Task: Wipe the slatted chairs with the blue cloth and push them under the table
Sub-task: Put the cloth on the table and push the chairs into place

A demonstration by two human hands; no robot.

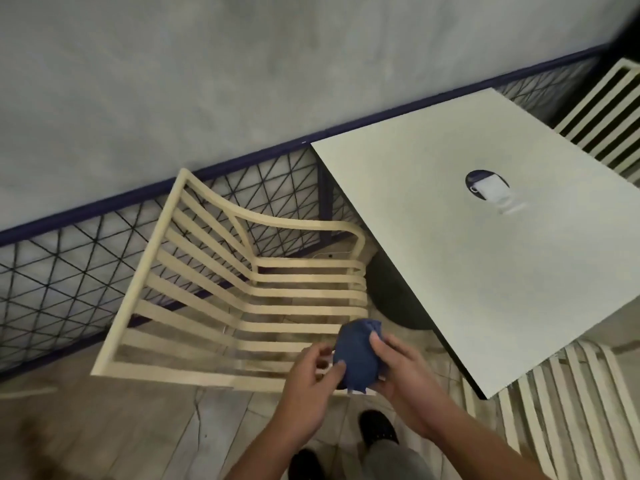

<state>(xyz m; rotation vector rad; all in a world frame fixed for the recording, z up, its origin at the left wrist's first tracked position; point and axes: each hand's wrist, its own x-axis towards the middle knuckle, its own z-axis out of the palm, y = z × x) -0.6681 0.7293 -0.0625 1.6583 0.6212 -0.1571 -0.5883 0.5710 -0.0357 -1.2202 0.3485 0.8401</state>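
Blue cloth (355, 358) was bunched into a wad, gripped by the right hand (405, 379) and pinched by the left hand (308, 386), held close together above the slatted chair (214, 299) seat front. Risk: the wad could slip through the slat gaps, and the angled chair could strike the table (485, 254).

We hold both hands close together low in view, near 6 o'clock. Our left hand (311, 379) reaches in from 7 o'clock on a bare forearm, its thumb laid on the left side of a bunched dark-blue cloth (356, 358) and its fingers curled behind it. Our right hand (403, 374) reaches in from 5 o'clock, fingers wrapped round the cloth's right side. The two forearms form a V.
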